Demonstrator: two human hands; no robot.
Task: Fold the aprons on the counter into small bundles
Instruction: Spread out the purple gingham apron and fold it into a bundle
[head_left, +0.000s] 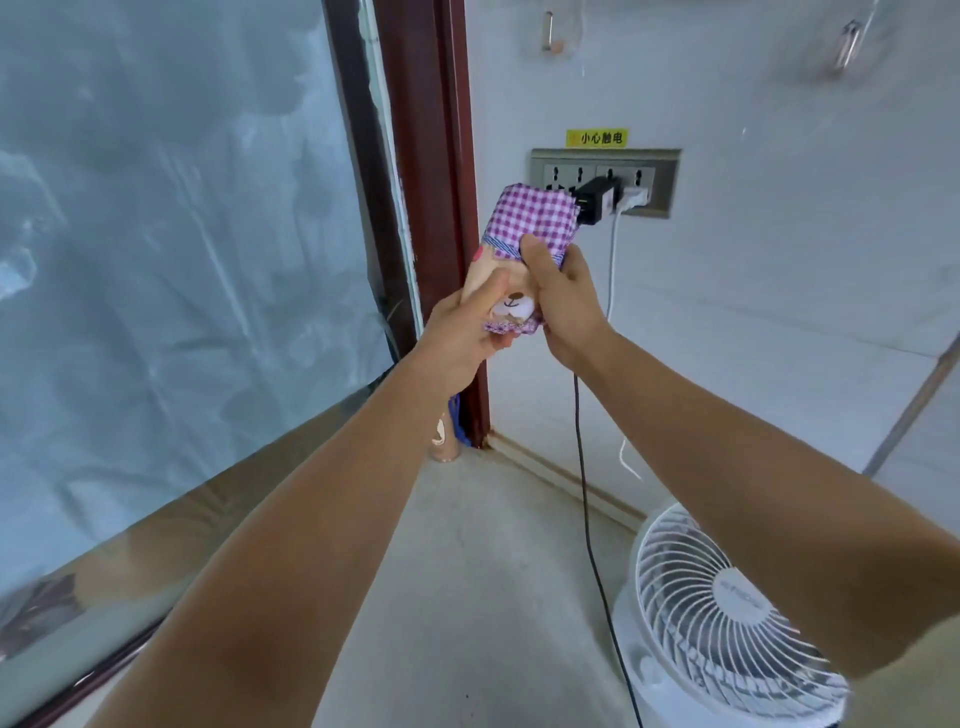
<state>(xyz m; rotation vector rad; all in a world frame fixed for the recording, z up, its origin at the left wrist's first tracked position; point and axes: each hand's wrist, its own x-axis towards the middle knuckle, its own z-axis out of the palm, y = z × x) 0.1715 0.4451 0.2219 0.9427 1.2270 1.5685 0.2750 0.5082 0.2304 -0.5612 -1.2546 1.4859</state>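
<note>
Forearms (311, 545), left hand (460, 335), right hand (566, 306) — clutching apron (530, 218)

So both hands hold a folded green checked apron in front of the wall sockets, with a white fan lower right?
Not green: the head view shows the apron is purple-and-white checked. Otherwise right: the left hand and right hand hold it folded before the wall sockets, white fan lower right.

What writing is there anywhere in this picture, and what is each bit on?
"小心触电": on the yellow sticker above the wall socket panel.
Grey mark on the hub of the white fan: too blurred to read.
The apron bundle shows a bear picture, no words.
</note>
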